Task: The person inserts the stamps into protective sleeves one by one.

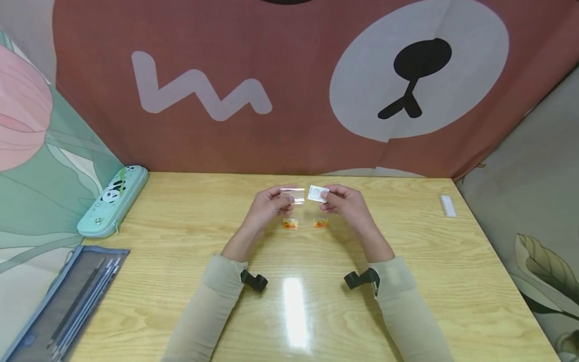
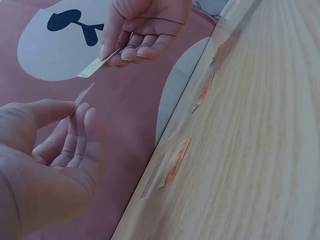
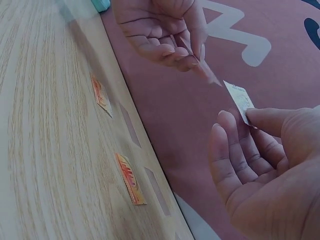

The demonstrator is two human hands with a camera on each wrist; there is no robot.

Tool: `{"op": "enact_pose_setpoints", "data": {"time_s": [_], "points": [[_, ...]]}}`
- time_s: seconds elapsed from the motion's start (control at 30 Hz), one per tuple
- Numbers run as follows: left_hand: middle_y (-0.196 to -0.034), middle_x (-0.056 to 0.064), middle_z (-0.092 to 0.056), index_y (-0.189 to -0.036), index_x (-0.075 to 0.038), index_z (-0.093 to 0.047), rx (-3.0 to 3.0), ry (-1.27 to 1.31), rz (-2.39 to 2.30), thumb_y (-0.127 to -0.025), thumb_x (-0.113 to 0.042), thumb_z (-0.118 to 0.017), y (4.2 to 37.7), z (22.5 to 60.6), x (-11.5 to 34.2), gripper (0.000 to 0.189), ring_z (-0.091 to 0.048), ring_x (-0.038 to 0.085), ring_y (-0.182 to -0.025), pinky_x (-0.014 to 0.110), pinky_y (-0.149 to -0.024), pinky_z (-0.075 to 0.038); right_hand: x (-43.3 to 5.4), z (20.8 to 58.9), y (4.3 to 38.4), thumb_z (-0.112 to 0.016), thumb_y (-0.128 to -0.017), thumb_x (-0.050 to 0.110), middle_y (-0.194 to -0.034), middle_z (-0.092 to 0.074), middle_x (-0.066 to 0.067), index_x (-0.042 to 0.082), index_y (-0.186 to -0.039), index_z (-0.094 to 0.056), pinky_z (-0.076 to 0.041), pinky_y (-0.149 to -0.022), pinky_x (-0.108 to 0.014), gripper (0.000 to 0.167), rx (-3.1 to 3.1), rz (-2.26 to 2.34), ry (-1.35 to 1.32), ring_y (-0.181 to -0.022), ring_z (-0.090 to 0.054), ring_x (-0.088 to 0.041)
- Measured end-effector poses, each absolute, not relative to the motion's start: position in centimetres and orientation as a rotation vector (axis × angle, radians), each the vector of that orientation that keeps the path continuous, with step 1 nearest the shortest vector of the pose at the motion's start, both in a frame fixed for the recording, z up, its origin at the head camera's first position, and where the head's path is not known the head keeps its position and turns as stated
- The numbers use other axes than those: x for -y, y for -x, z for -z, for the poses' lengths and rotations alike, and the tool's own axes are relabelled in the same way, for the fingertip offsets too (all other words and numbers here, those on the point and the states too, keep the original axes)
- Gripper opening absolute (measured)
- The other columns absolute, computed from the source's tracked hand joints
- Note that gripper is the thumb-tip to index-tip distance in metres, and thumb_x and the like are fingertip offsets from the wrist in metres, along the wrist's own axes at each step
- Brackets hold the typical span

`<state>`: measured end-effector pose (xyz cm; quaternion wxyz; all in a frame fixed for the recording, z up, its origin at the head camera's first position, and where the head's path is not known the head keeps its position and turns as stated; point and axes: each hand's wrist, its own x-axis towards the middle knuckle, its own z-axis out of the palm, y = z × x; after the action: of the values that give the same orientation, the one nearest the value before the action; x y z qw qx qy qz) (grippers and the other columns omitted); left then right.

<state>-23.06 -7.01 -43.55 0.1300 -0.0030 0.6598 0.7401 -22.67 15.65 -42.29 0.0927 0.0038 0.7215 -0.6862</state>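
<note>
My left hand (image 1: 268, 207) pinches a small clear plastic piece (image 1: 296, 195) between thumb and fingers, its edges shining. Facing it, my right hand (image 1: 347, 202) pinches a small white paper piece (image 1: 315, 193) with faint print, the thumb on its face. A narrow gap separates the plastic from the paper. Below the hands, two small orange-and-yellow printed pieces lie on the table, the left one (image 1: 290, 223) and the right one (image 1: 320, 222) apart. In the right wrist view the paper (image 3: 238, 96) is tilted and the clear plastic (image 3: 212, 77) hangs from the left fingers.
On the wooden table (image 1: 203, 301), a green panda pencil case (image 1: 113, 201) stands at the left, with a blue-edged mesh pouch (image 1: 86, 301) of pencils in front. A white eraser-like block (image 1: 448, 206) lies far right. A brown printed cloth (image 1: 289, 141) hangs behind.
</note>
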Motion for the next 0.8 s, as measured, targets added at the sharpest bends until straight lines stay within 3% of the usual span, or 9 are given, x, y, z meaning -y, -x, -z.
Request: {"op": "enact_pose_setpoints", "data": {"time_s": [0.13,0.23,0.5,0.7,0.8], "points": [[-0.089,0.001,-0.073,-0.128,0.005,-0.065,-1.855,0.036,-2.201,-0.096,-0.006,-0.067,23.05,43.56,7.07,0.034,-0.07,0.01,-0.073,0.025,-0.07,-0.062,-15.59,42.22,22.64,-0.063,-0.101,0.015,-0.09,-0.068,0.001,-0.007,-0.12,-0.062,-0.063,-0.078,-0.029,0.03,-2.131,2.059,-0.013,-0.073,-0.069,-0.009],[-0.089,0.003,-0.074,-0.125,0.01,-0.064,-1.841,0.04,-2.21,-0.097,-0.01,-0.068,23.01,43.53,7.09,0.034,-0.071,0.009,-0.072,0.024,-0.069,-0.062,-15.53,42.18,22.6,-0.063,-0.101,0.014,-0.09,-0.068,0.001,-0.008,-0.12,-0.062,-0.062,-0.076,-0.027,0.029,-2.126,2.078,-0.01,-0.073,-0.068,-0.008],[-0.077,0.002,-0.075,-0.114,0.012,-0.068,-1.857,0.053,-2.227,-0.095,-0.019,-0.073,23.01,43.59,7.06,0.036,-0.071,0.009,-0.064,0.024,-0.063,-0.062,-15.49,42.03,22.45,-0.063,-0.101,0.014,-0.089,-0.069,-0.001,-0.007,-0.119,-0.062,-0.062,-0.074,-0.026,0.029,-2.118,2.098,-0.002,-0.071,-0.069,-0.009],[-0.071,0.0,-0.074,-0.101,0.003,-0.075,-1.825,0.083,-2.279,-0.095,-0.021,-0.074,23.04,43.66,6.96,0.024,-0.07,0.01,-0.061,0.024,-0.061,-0.061,-15.4,41.92,22.41,-0.063,-0.1,0.012,-0.086,-0.073,-0.005,-0.007,-0.118,-0.06,-0.062,-0.07,-0.025,0.026,-2.076,2.152,-0.004,-0.068,-0.07,-0.009],[-0.07,0.0,-0.073,-0.105,0.006,-0.075,-1.805,0.094,-2.298,-0.095,-0.021,-0.073,23.02,43.71,6.94,0.029,-0.069,0.009,-0.06,0.023,-0.06,-0.061,-15.22,41.87,22.38,-0.063,-0.099,0.009,-0.084,-0.074,-0.005,-0.007,-0.115,-0.06,-0.062,-0.069,-0.025,0.023,-2.054,2.165,0.0,-0.067,-0.07,-0.009]]}}
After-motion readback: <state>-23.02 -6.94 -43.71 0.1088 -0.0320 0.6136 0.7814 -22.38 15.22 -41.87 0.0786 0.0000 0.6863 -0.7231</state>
